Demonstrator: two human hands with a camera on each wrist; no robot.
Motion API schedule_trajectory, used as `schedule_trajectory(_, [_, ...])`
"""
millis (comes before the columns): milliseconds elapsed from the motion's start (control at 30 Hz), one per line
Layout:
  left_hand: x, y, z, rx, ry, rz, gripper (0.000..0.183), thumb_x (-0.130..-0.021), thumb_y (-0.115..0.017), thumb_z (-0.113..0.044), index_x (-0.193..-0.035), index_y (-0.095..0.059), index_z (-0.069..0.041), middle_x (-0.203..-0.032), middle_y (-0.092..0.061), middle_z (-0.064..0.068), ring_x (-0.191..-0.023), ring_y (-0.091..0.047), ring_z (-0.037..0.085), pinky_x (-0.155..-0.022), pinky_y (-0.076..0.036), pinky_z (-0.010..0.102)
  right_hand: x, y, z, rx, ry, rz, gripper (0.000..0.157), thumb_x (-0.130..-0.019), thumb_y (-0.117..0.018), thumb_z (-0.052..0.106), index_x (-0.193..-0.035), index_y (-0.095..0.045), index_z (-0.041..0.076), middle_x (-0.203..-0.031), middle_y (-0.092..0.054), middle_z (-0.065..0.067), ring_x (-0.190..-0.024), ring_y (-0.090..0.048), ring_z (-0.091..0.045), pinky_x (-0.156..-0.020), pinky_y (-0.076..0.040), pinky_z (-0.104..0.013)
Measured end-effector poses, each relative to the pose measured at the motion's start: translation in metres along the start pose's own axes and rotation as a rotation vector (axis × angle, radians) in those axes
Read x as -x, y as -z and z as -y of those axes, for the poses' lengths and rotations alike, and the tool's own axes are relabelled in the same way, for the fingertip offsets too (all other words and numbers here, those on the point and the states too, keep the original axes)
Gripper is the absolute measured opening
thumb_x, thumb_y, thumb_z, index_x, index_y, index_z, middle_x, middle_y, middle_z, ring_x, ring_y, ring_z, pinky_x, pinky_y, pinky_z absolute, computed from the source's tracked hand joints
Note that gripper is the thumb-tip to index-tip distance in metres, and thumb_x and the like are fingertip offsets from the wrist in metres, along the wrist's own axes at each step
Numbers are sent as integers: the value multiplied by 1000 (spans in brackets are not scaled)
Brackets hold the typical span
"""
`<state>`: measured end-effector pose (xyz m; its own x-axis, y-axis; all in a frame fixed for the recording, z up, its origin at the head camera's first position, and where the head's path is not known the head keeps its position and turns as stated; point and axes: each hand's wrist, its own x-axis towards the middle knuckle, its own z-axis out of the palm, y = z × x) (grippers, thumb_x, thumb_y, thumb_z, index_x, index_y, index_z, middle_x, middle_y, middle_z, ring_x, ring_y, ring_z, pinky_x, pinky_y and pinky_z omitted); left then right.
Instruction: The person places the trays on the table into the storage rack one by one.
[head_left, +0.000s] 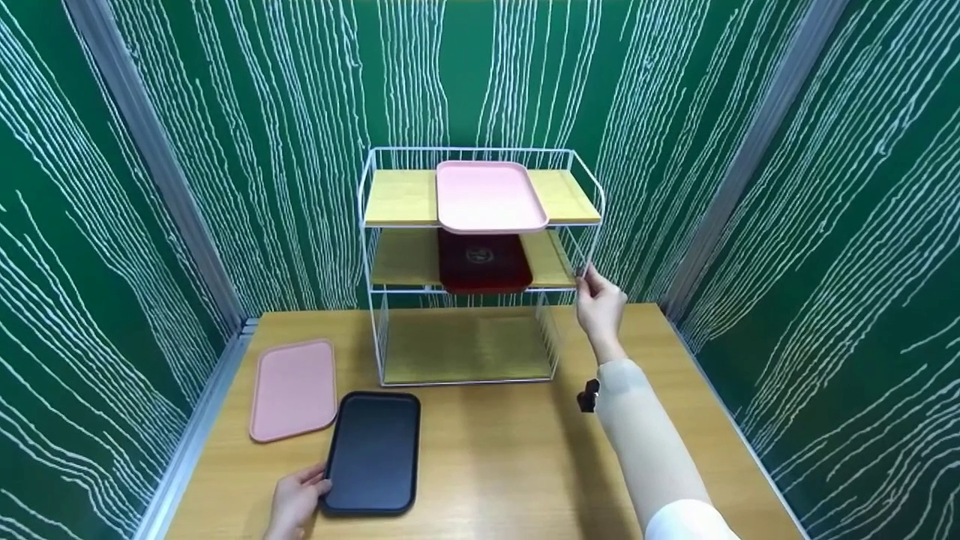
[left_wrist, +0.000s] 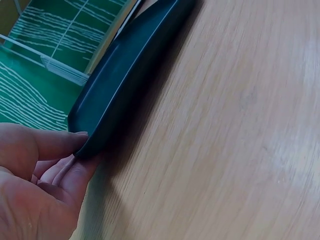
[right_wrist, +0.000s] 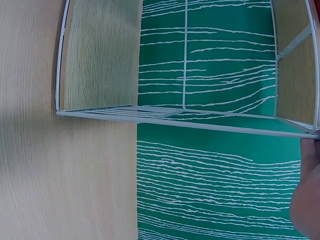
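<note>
My left hand [head_left: 295, 501] pinches the near left corner of a black rectangular tray [head_left: 373, 454], thumb over the rim and fingers beneath. In the left wrist view the tray [left_wrist: 120, 75] looks tilted, its held edge just above the wood. My right hand [head_left: 601, 300] grips the right front post of a white wire shelf rack [head_left: 371, 330] at the middle shelf's height. Only part of that hand [right_wrist: 306, 200] shows in the right wrist view. A pink tray [head_left: 491, 195] lies on the top shelf, and a dark red tray [head_left: 484, 262] with a round emblem on the middle one.
Another pink tray [head_left: 295, 390] lies flat on the wooden table [head_left: 495, 465], left of the black one. The rack's bottom shelf [head_left: 469, 345] is a yellowish board. Green walls [head_left: 465, 82] with white wavy lines and grey metal posts [head_left: 161, 150] enclose the table.
</note>
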<state>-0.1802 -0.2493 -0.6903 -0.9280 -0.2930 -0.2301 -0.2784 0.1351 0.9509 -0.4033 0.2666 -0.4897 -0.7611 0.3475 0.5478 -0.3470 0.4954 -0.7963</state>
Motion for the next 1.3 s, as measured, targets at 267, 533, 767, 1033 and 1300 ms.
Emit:
schedule_trajectory(267, [0, 0, -2, 0, -17, 8, 45, -91, -72, 8, -133, -62, 20, -128, -66, 38, -118, -67, 35, -82, -58, 20, 0, 2, 2, 28, 15, 1, 36, -103, -70, 2, -138, -69, 2, -126, -74, -18, -111, -75, -33, -92, -61, -49])
schedule_trajectory(533, [-1, -2, -3, 80, 22, 33, 49, -90, -71, 12, -137, -58, 21, -129, -66, 37, -117, -68, 31, -83, -59, 23, 1, 3, 1, 11, -11, 10, 37, -104, -69, 5, -141, -68, 5, -128, -74, -18, -112, -74, -32, -95, -60, -45])
schedule_trajectory(767, [0, -2, -3, 194, 51, 58, 52, -90, -69, 15, -140, -54, 23, -131, -67, 35, -109, -69, 20, -82, -60, 25, -1, 3, 2, 15, -19, 16, 36, -104, -69, 7, -140, -69, 8, -126, -75, -16, -107, -76, -29, -91, -61, -44])
schedule_trajectory(1033, [2, -10, -3, 227, 41, 89, 50, -92, -69, 12, -139, -56, 20, -131, -68, 34, -103, -70, 15, -80, -59, 28, 0, 1, 0, 33, -2, 2, 36, -103, -70, 4, -139, -69, 6, -125, -75, -16, -110, -75, -31, -92, -61, -45])
schedule_trajectory(1300, [-1, -27, -9, 264, 29, 117, 50, -91, -68, 13, -140, -56, 20, -131, -67, 34, -104, -71, 18, -83, -61, 30, 0, 1, 1, 35, 5, -9, 36, -102, -70, 2, -138, -70, 6, -124, -75, -16, -108, -75, -30, -90, -61, -44])
